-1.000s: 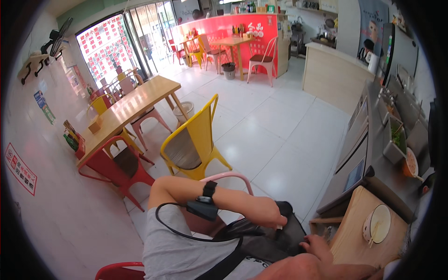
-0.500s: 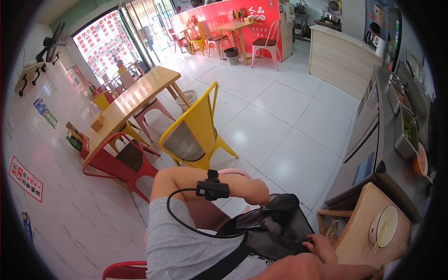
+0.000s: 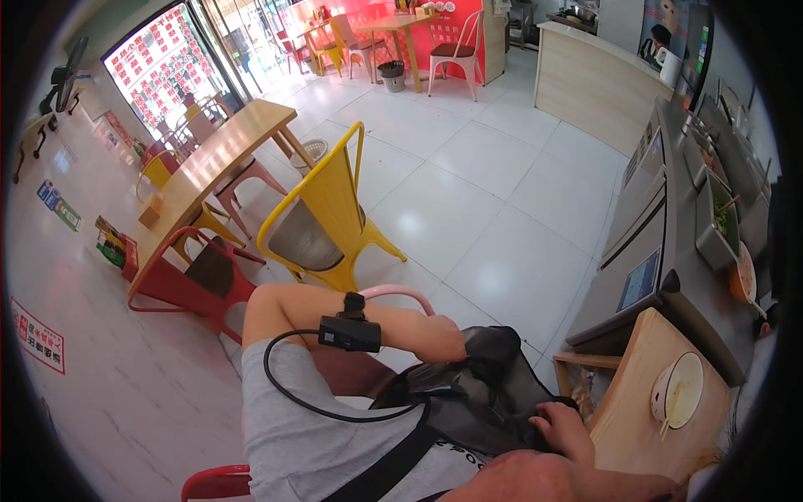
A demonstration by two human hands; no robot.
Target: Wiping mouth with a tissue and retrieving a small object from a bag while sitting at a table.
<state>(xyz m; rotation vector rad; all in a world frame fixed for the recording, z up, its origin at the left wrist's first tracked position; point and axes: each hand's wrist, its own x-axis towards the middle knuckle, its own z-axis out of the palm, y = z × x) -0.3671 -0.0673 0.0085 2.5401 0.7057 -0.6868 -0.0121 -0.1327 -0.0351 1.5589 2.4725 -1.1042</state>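
Head view shows us the dark shiny cloth [image 3: 506, 378] before our body, which we judge best kept flat with gentle, even tension, while our bent left arm brings the left hand [image 3: 443, 340] to its edge, grip we cannot tell, and our right hand [image 3: 565, 428] lies near its other side, fingers loosely parted.

A cloth [image 3: 493, 389] lies under the fingers [image 3: 550, 411] of the right hand [image 3: 572, 435], with the left hand [image 3: 443, 340] at its far side, ahead and left of those fingers. To their right, a bowl [image 3: 691, 389] with chopsticks [image 3: 665, 428] over its rim sits on a tabletop [image 3: 623, 418]; beyond it stands a counter [image 3: 617, 284] bearing trays [image 3: 724, 241]. Well ahead-left of the fingers, a chair [image 3: 322, 222] stands beside a dining table [image 3: 219, 156].
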